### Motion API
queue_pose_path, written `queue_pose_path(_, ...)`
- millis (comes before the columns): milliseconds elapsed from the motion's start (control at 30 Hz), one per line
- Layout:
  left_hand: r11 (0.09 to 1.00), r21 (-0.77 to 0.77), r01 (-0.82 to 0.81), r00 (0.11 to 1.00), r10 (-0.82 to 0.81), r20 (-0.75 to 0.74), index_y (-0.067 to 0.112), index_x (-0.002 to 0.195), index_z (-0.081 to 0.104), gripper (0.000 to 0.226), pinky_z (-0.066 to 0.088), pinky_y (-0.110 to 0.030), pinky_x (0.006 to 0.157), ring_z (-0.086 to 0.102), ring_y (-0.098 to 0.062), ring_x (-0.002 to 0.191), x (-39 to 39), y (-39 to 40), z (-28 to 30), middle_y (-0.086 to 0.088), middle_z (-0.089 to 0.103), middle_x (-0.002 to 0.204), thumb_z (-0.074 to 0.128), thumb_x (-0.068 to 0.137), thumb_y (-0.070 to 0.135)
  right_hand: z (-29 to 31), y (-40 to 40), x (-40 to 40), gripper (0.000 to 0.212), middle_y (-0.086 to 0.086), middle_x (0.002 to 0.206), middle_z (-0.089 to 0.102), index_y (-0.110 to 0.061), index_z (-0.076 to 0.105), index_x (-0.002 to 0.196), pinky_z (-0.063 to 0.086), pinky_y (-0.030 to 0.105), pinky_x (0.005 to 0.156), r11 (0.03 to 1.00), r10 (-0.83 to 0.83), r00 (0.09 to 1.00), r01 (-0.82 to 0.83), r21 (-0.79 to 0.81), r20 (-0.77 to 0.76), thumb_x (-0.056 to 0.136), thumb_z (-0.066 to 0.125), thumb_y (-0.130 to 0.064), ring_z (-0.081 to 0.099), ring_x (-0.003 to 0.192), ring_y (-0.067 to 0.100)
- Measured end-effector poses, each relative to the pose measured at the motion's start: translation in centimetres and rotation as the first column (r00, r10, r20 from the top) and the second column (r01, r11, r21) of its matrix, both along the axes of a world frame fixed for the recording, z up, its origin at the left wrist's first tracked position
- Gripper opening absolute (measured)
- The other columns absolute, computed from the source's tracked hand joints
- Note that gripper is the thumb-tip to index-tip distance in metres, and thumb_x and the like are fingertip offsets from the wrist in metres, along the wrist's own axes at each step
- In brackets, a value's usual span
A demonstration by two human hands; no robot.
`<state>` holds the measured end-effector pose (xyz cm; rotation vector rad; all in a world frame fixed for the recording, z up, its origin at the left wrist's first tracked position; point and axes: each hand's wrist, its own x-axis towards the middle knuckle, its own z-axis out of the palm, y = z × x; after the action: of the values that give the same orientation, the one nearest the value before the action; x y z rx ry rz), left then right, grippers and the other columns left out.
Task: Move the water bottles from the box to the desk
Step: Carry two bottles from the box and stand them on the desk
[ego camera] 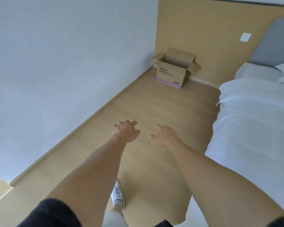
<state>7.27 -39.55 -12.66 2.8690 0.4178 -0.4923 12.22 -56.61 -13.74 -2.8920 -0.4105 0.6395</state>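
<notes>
A brown cardboard box (pixel 172 74) with its top flaps open stands on the wooden floor in the far corner, against the tan wall panel. Its inside is hidden from here, and no water bottles or desk are in view. Both my arms stretch forward over the floor, well short of the box. My left hand (pixel 126 131) is empty with relaxed, spread fingers. My right hand (pixel 165 134) is also empty, fingers loose and slightly spread.
A white wall (pixel 56 63) runs along the left down to a skirting board. A bed (pixel 256 115) with white sheets and pillows fills the right side. A strip of wooden floor (pixel 146 104) leads between them to the box. My white shoe (pixel 117 194) is below.
</notes>
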Motion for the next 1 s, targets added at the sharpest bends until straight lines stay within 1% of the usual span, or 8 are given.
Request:
queue_pose_path(133,0.995,-0.005,0.099,0.995,-0.099,0.022,0.036,0.154,0.031,0.055,0.031,-0.044,0.112,0.039,-0.029,0.138,8.6,1.4,-0.3,-0.002,0.043,0.151,0.038,0.101,0.049,0.1,0.6,7.3,0.066,0.01,0.142,0.049,-0.034,0.034,0.151,0.04,0.042,0.106,0.996,-0.086,0.996,0.087,-0.029,0.019,0.092,0.05,-0.059,0.045,0.133,0.032)
queue_pose_path(367,0.972,0.009,0.236,0.972,-0.236,0.017,0.035,0.154,0.031,0.055,0.031,-0.044,0.111,0.038,-0.028,0.138,23.5,6.2,0.3,-0.003,0.043,0.152,0.037,0.101,0.048,2.3,5.0,20.1,0.068,0.008,0.149,0.045,-0.034,0.031,0.153,0.04,0.043,0.109,0.978,-0.204,0.979,0.204,-0.054,0.001,0.093,0.051,-0.06,0.043,0.137,0.03)
queue_pose_path(433,0.964,0.036,0.265,0.964,-0.266,0.016,0.035,0.153,0.032,0.054,0.031,-0.043,0.111,0.038,-0.027,0.138,27.3,7.4,0.7,-0.002,0.043,0.151,0.037,0.101,0.047,3.1,5.8,23.1,0.067,0.008,0.15,0.044,-0.034,0.032,0.153,0.037,0.042,0.108,0.975,-0.211,0.977,0.212,-0.068,0.027,0.094,0.05,-0.06,0.041,0.139,0.029)
queue_pose_path(533,0.945,0.053,0.324,0.945,-0.325,0.028,0.035,0.153,0.033,0.053,0.03,-0.044,0.111,0.037,-0.027,0.139,32.9,8.2,1.0,-0.003,0.044,0.15,0.037,0.101,0.046,3.7,6.5,27.3,0.069,0.006,0.153,0.041,-0.034,0.029,0.154,0.031,0.042,0.112,0.972,-0.212,0.975,0.218,-0.085,0.072,0.094,0.048,-0.061,0.035,0.142,0.027)
queue_pose_path(633,0.925,0.062,0.375,0.926,-0.377,0.024,0.034,0.153,0.033,0.053,0.028,-0.045,0.114,0.035,-0.027,0.141,37.3,8.0,0.8,-0.002,0.042,0.152,0.038,0.101,0.045,3.3,6.5,31.4,0.071,0.005,0.156,0.037,-0.036,0.025,0.155,0.028,0.044,0.113,0.962,-0.246,0.967,0.252,-0.107,0.067,0.094,0.047,-0.062,0.032,0.144,0.027)
queue_pose_path(833,0.905,0.088,0.416,0.908,-0.419,0.019,0.034,0.154,0.031,0.054,0.023,-0.045,0.118,0.028,-0.023,0.146,46.5,7.1,-0.1,0.001,0.035,0.157,0.037,0.102,0.047,1.3,5.7,40.7,0.073,0.003,0.16,0.031,-0.035,0.022,0.156,0.017,0.048,0.119,0.961,-0.243,0.968,0.249,-0.118,0.058,0.093,0.044,-0.065,0.022,0.149,0.027)
queue_pose_path(933,0.907,0.103,0.409,0.911,-0.412,0.009,0.035,0.155,0.029,0.056,0.02,-0.047,0.12,0.025,-0.024,0.147,51.8,6.6,-0.4,0.0,0.032,0.159,0.037,0.102,0.048,0.3,5.3,46.1,0.074,0.003,0.163,0.026,-0.037,0.019,0.157,0.011,0.049,0.122,0.964,-0.249,0.968,0.252,-0.088,0.039,0.093,0.043,-0.066,0.017,0.151,0.026)
queue_pose_path(1000,0.913,0.112,0.393,0.918,-0.396,-0.004,0.034,0.155,0.029,0.056,0.018,-0.048,0.121,0.024,-0.025,0.148,55.6,6.2,-0.5,-0.001,0.03,0.161,0.037,0.102,0.049,-0.1,4.9,50.1,0.073,0.003,0.164,0.023,-0.038,0.019,0.157,0.01,0.049,0.123,0.969,-0.239,0.971,0.24,-0.061,0.028,0.093,0.043,-0.065,0.016,0.152,0.026)
